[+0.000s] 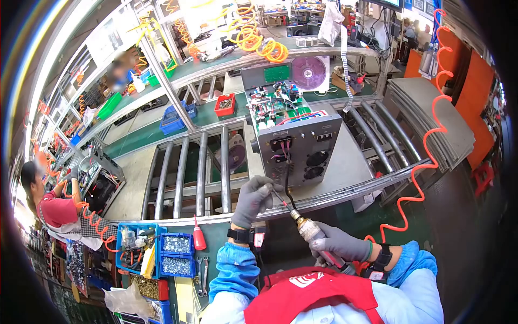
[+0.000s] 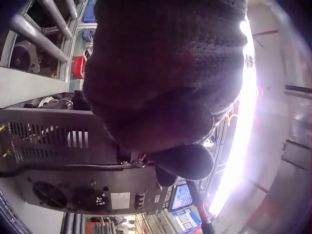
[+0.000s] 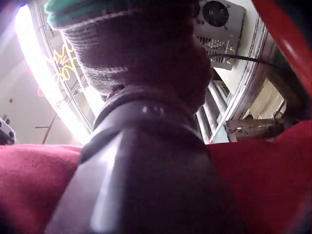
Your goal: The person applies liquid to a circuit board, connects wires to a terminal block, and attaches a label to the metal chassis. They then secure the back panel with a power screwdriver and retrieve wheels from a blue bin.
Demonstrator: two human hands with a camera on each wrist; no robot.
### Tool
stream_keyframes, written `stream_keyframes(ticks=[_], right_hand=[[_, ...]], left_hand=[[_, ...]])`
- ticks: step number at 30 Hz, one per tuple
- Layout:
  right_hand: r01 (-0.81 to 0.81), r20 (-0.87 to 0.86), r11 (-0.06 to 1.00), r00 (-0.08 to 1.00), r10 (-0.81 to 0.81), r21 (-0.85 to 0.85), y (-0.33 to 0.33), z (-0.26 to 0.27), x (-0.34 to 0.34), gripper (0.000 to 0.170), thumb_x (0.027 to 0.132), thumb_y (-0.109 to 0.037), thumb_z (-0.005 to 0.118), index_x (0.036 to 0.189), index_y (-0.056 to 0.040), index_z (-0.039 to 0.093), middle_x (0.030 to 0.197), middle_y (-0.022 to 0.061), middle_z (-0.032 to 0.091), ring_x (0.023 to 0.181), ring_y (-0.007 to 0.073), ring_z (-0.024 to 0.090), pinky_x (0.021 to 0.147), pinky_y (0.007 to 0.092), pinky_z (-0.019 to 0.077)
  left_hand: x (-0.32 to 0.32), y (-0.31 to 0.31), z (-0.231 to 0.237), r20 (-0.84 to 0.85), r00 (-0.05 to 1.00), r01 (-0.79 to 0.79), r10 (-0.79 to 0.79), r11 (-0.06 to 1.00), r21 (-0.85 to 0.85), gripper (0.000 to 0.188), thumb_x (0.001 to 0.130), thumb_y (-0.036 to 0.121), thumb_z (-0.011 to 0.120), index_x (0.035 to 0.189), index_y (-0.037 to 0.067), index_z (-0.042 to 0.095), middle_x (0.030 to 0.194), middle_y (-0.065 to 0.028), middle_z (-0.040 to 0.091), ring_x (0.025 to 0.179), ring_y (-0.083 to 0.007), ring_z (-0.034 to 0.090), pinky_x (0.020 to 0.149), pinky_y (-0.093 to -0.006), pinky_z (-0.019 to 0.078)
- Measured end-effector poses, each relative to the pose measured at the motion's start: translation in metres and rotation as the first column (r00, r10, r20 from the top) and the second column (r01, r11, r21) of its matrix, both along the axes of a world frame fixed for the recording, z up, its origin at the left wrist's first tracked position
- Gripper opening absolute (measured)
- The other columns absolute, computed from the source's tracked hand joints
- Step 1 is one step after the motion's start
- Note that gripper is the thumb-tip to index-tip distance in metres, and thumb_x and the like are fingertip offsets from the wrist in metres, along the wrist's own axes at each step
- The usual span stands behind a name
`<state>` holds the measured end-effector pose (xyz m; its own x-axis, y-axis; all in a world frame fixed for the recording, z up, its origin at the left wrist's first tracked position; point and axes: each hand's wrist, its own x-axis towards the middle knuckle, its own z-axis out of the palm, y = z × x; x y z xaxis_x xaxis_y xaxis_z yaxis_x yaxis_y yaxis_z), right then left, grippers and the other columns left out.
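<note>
In the head view, the gloved right hand (image 1: 340,243) grips a power screwdriver (image 1: 309,229), its bit (image 1: 283,203) pointing up and left. The gloved left hand (image 1: 252,201) has curled fingers, thumb and fingertip at the bit's far end; whether a screw is there cannot be told. The left wrist view shows this hand (image 2: 165,73) with a dark rod (image 2: 196,192) at its fingertips. Just beyond stands a grey metal unit (image 1: 297,154), open-topped with circuit boards, a black cable (image 1: 288,178) hanging from its panel. Up close, the right wrist view shows the driver body (image 3: 146,170) below the glove (image 3: 131,58).
Metal rollers (image 1: 200,175) flank the unit's board. Blue bins (image 1: 177,254) of small parts, a red bottle (image 1: 199,237) and wrenches (image 1: 203,275) lie nearer left. A coiled orange hose (image 1: 423,178) hangs right. Another person (image 1: 56,208) works far left; a red bin (image 1: 225,105) stands behind.
</note>
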<state>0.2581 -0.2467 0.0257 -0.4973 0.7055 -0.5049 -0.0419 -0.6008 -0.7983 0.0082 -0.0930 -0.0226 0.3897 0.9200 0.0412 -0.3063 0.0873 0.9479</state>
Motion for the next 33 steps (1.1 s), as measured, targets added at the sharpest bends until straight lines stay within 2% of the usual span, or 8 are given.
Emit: stream_keyframes(ticks=[4,15,17,22,25,26,29,33], right_hand=[[-0.062,0.238,0.957,0.971,-0.008,0.284,-0.002,-0.002,-0.003,0.074,0.087,-0.02,0.071,0.148,-0.0048,0.032,0.101,0.0084,0.058,0.08,0.0141,0.063,0.064,0.0305,0.0559],[-0.003,0.07,0.985,0.998,-0.009,0.172,0.001,-0.013,0.004,0.073,0.087,-0.026,0.072,0.146,-0.0038,0.035,0.095,0.005,0.059,0.069,0.0098,0.059,0.061,0.0263,0.0503],[0.001,0.097,0.986,0.995,-0.018,0.167,0.003,-0.011,0.004,0.072,0.087,-0.026,0.072,0.145,-0.004,0.036,0.094,0.0052,0.059,0.069,0.0096,0.059,0.061,0.0266,0.0508],[0.069,0.099,0.972,0.991,-0.094,0.227,0.005,-0.012,0.005,0.07,0.086,-0.025,0.072,0.144,-0.0061,0.037,0.092,0.0055,0.059,0.065,0.0101,0.058,0.058,0.0277,0.0514],[0.122,0.085,0.975,0.986,-0.14,0.188,0.008,-0.001,0.008,0.069,0.086,-0.023,0.071,0.144,-0.0076,0.037,0.09,0.0047,0.057,0.062,0.0107,0.058,0.055,0.0282,0.051],[0.153,0.075,0.97,0.983,-0.17,0.191,0.009,0.002,0.008,0.066,0.086,-0.02,0.071,0.142,-0.0077,0.038,0.088,0.0039,0.056,0.059,0.0111,0.058,0.052,0.0279,0.0504],[0.188,0.077,0.97,0.976,-0.202,0.151,0.01,0.009,0.01,0.064,0.086,-0.019,0.072,0.14,-0.0079,0.039,0.088,0.0036,0.056,0.06,0.0108,0.058,0.052,0.0271,0.0501],[0.202,0.055,0.97,0.976,-0.211,0.138,0.012,0.013,0.007,0.063,0.086,-0.018,0.071,0.139,-0.0083,0.038,0.087,0.0033,0.055,0.059,0.0103,0.056,0.051,0.0265,0.0499]], left_hand=[[0.0,0.007,-0.002,0.036,0.999,0.039,-0.039,0.999,-0.008,0.026,0.093,0.023,0.07,0.104,0.001,0.061,0.096,-0.0218,0.072,0.044,-0.0087,0.051,0.037,-0.0195,0.0341],[0.004,0.009,-0.008,0.095,0.994,0.065,-0.062,0.997,-0.029,0.028,0.091,0.02,0.072,0.111,0.001,0.065,0.103,-0.0173,0.072,0.06,-0.0104,0.064,0.044,-0.018,0.0449],[0.015,0.001,0.005,-0.117,0.993,-0.017,0.023,0.999,0.051,0.038,0.096,0.031,0.066,0.116,-0.001,0.062,0.102,-0.016,0.072,0.06,-0.0097,0.064,0.044,-0.0182,0.0447],[0.03,-0.008,0.016,0.114,0.993,-0.021,0.03,0.996,-0.084,0.055,0.101,0.036,0.056,0.138,-0.003,0.048,0.121,-0.021,0.065,0.075,-0.0142,0.067,0.055,-0.0216,0.0508],[0.039,0.017,-0.018,0.102,0.976,-0.188,0.194,0.98,-0.064,0.059,0.101,0.034,0.056,0.146,-0.001,0.04,0.122,-0.0193,0.063,0.08,-0.0152,0.066,0.061,-0.0231,0.0519],[0.042,0.023,-0.017,0.013,0.965,-0.26,0.26,0.965,-0.025,0.058,0.1,0.029,0.057,0.147,0.0,0.039,0.116,-0.0145,0.065,0.078,-0.0137,0.065,0.061,-0.0232,0.0508],[0.049,0.037,-0.009,0.002,0.976,-0.216,0.216,0.973,0.078,0.055,0.099,0.023,0.06,0.145,-0.002,0.041,0.11,-0.0114,0.066,0.077,-0.014,0.067,0.06,-0.0249,0.0539],[0.06,0.048,-0.01,-0.018,0.957,-0.287,0.288,0.957,0.052,0.032,0.098,0.021,0.062,0.122,0.0,0.06,0.09,-0.0058,0.067,0.067,-0.0113,0.065,0.056,-0.0238,0.0526]])
